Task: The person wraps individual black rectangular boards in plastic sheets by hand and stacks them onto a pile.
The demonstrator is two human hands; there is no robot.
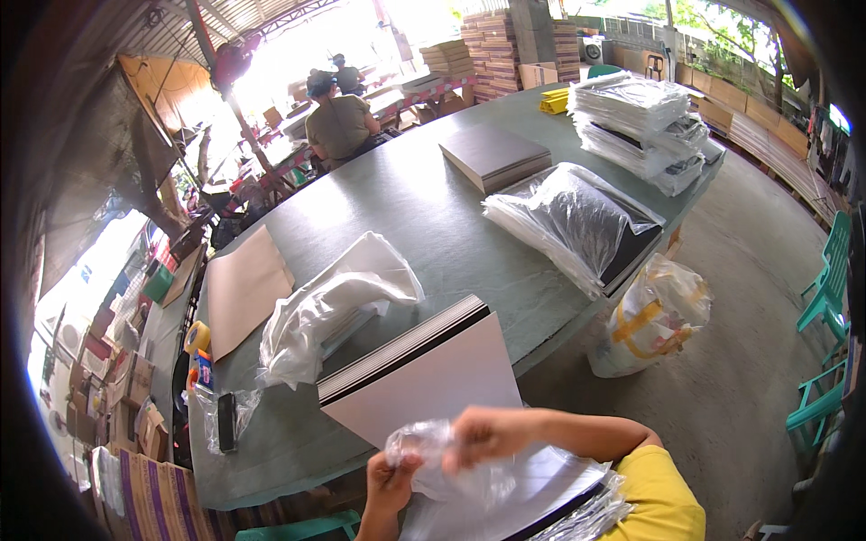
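Close to my body, my left hand (391, 480) pinches a crumpled clear plastic bag (422, 442). My right hand (487, 436), a little blurred, is closed on the same plastic beside it. Below them lies a white board (446, 521) with a black edge, partly covered by the plastic. Just beyond my hands a thick stack of white boards (442, 379) with black layers rests tilted at the table's near edge. More clear plastic (586, 516) lies by my yellow sleeve. Left of the stack sits a pile of white plastic bags (347, 293).
On the green table (370, 216) are a brown sheet (248, 288), a phone (226, 422), tape (197, 337), a grey board stack (494, 153), and bagged boards (577, 221), (636, 117). A plastic sack (645, 320) stands at the right. Another person (341, 126) sits beyond the table.
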